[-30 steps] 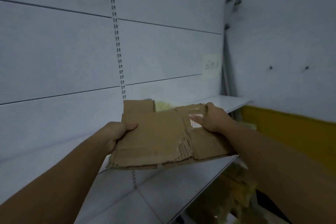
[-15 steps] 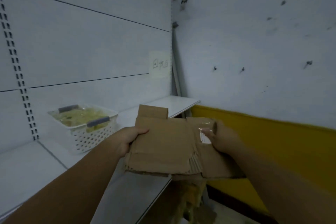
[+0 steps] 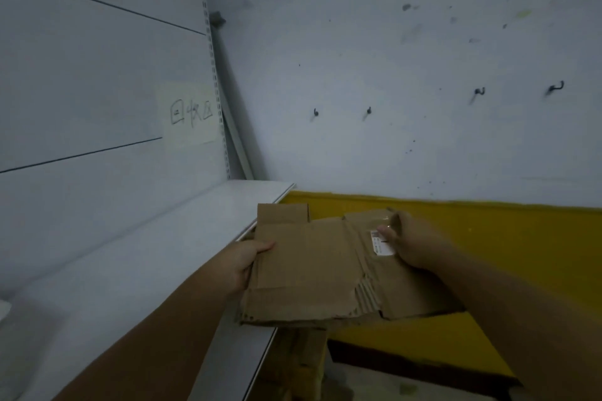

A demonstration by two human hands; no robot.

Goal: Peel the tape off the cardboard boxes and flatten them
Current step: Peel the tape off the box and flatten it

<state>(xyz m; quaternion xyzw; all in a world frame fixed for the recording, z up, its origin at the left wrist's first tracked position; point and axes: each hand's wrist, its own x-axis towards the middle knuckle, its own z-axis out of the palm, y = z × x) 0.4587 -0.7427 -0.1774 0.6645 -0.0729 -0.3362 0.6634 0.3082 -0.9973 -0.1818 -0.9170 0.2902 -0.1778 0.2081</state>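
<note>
Swung right since earlier: flattened cardboard (image 3: pixel 309 270) now past shelf (image 3: pixel 163 254) end, above a lower stack (image 3: pixel 299 358). Both grip it: left hand (image 3: pixel 242 262) at left edge, right hand (image 3: pixel 410 241) at labelled side. Flattening done; tape (image 3: pixel 374 215) seemingly remains.

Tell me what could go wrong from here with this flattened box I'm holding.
The flattened cardboard hangs mostly past the shelf edge, held only by the left hand and right hand at its sides, so it might slip. Its torn corner could rip further. Shiny tape looks unpeeled near the right thumb.
</note>
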